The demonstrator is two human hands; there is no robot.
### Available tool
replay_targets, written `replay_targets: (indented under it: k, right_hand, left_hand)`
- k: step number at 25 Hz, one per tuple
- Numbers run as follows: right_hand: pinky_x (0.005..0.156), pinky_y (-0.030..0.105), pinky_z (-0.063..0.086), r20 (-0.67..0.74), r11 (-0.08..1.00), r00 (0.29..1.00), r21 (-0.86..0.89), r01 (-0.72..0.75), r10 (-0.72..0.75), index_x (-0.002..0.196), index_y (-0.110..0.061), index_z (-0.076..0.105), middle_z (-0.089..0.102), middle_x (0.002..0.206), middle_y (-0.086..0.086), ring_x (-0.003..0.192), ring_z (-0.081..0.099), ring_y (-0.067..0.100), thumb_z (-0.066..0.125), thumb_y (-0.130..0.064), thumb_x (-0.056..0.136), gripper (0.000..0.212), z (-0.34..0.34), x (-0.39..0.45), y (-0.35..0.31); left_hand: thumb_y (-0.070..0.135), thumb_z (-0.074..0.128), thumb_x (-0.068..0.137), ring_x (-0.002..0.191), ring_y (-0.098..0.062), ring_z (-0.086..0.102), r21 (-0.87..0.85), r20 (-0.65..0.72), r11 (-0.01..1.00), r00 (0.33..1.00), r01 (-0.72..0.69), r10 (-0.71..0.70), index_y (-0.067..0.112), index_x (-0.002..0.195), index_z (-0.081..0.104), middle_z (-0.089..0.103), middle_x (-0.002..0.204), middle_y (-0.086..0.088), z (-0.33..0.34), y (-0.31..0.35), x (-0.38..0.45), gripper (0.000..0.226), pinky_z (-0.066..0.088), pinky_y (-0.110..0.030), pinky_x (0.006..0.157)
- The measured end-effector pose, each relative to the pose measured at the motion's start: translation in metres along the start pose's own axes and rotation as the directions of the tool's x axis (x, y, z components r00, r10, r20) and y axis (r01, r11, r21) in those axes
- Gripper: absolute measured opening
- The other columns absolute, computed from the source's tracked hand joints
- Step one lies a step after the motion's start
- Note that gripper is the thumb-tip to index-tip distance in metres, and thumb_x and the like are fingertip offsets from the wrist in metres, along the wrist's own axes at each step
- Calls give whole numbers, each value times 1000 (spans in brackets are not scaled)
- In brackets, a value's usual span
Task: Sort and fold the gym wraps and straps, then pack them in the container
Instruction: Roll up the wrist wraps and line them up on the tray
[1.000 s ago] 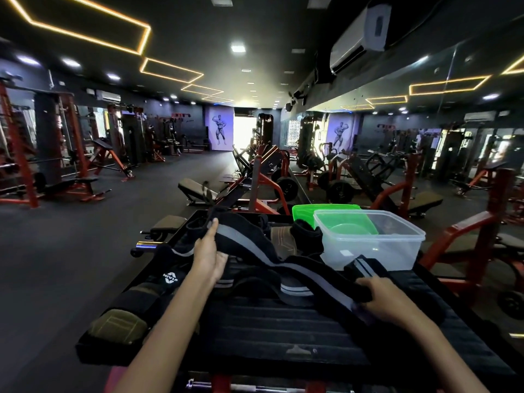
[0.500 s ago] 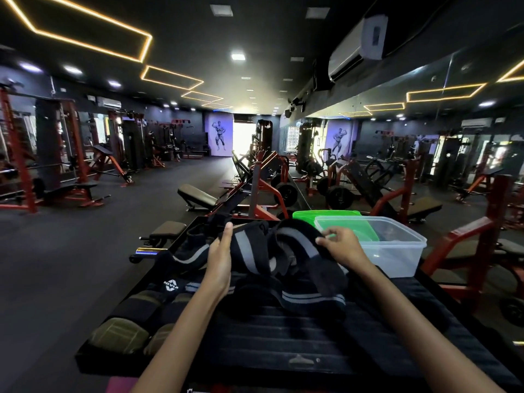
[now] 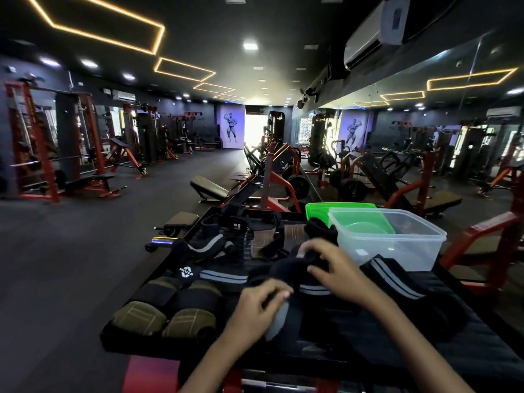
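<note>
A black wrap with grey stripes point(image 3: 286, 282) lies bunched on the black bench pad point(image 3: 425, 344). My left hand point(image 3: 255, 310) grips its near end, where a grey patch shows. My right hand point(image 3: 326, 268) pinches the wrap's upper fold just beyond. One striped end point(image 3: 394, 279) trails off to the right of my right hand. A clear plastic container point(image 3: 391, 245) stands at the back right, a green lid point(image 3: 337, 211) behind it. More black straps point(image 3: 209, 245) lie at the back left.
Two olive and black rolled pads point(image 3: 164, 313) lie at the pad's left front corner. A black Nivia-marked strap point(image 3: 195, 272) lies behind them. Red weight machines and benches point(image 3: 272, 182) stand beyond the pad; dark open floor lies to the left.
Both hands came down and nearer to me with the wrap, which went from stretched wide to folded over and bunched. My right hand swung from the right end to the middle.
</note>
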State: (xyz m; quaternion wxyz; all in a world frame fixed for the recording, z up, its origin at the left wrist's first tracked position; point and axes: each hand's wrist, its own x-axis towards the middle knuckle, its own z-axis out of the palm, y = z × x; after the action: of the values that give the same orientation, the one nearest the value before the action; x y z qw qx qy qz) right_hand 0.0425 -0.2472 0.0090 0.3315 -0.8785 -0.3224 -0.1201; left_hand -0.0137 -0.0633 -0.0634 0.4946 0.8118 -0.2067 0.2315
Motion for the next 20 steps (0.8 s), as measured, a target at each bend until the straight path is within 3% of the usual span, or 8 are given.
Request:
replay_targets:
  k: [3, 5, 6, 8, 11, 14, 17, 20]
  right_hand:
    - [78, 18, 45, 168, 994, 983, 68, -83, 71, 77, -28, 64, 68, 83, -7, 84, 60, 2, 60, -2, 80, 26, 7, -41, 3]
    - [72, 22, 46, 126, 972, 965, 26, -234, 229, 70, -31, 59, 65, 75, -5, 75, 59, 4, 61, -4, 83, 29, 14, -49, 19]
    - [68, 24, 48, 93, 937, 941, 105, -334, 325, 73, -26, 58, 64, 75, -2, 66, 60, 7, 62, -6, 85, 23, 18, -48, 26]
    - [53, 25, 49, 93, 762, 866, 438, -478, 491, 86, -11, 57, 61, 78, 5, 55, 57, 11, 62, -14, 88, 6, 25, -40, 31]
    - [51, 26, 50, 166, 504, 789, 688, -523, 592, 94, -6, 52, 61, 85, 11, 61, 59, 18, 60, -31, 90, 26, 32, -12, 32]
    - [52, 26, 51, 173, 519, 782, 660, -543, 598, 91, -8, 53, 65, 85, 10, 60, 62, 16, 65, -36, 86, 31, 35, 19, 27]
    - [49, 25, 52, 182, 531, 782, 641, -554, 597, 88, -6, 59, 65, 82, 12, 59, 62, 17, 67, -15, 85, 12, 42, 42, 21]
    - [43, 26, 42, -115, 686, 773, 555, -471, 624, 80, 1, 64, 60, 67, 9, 50, 52, 18, 68, -4, 77, 7, 37, 64, 12]
  left_hand:
    - [41, 48, 90, 91, 4, 63, 10, 56, 999, 998, -44, 43, 36, 98, 60, 66, 95, 24, -1, 11, -24, 16, 48, -16, 80]
    - [50, 48, 89, 95, 2, 63, 7, 38, 999, 998, -40, 40, 42, 101, 61, 67, 98, 22, -8, 14, -36, 19, 48, -16, 83]
    - [55, 47, 88, 98, 2, 62, 6, 21, 999, 999, -38, 38, 46, 103, 60, 66, 101, 23, -12, 14, -42, 21, 46, -13, 84]
    - [55, 51, 86, 102, 4, 60, 28, -2, 999, 1000, -24, 25, 53, 106, 56, 63, 106, 26, -17, 11, -53, 21, 42, -8, 86]
    - [34, 52, 80, 97, 2, 61, 57, -28, 998, 999, 17, -16, 51, 102, 56, 63, 102, 23, -23, 7, -60, 28, 43, -8, 83]
    - [21, 49, 74, 86, -3, 64, 56, -78, 998, 997, 12, -8, 43, 88, 60, 66, 88, 17, -25, 3, -62, 28, 46, -13, 78]
    - [22, 55, 74, 82, -3, 64, 67, -107, 998, 994, 11, -4, 40, 84, 62, 66, 83, 16, -25, 4, -61, 22, 47, -14, 75]
    - [20, 63, 74, 81, -2, 61, 104, -286, 995, 957, -16, 45, 32, 83, 69, 62, 79, 14, -21, 4, -62, 16, 44, -9, 75]
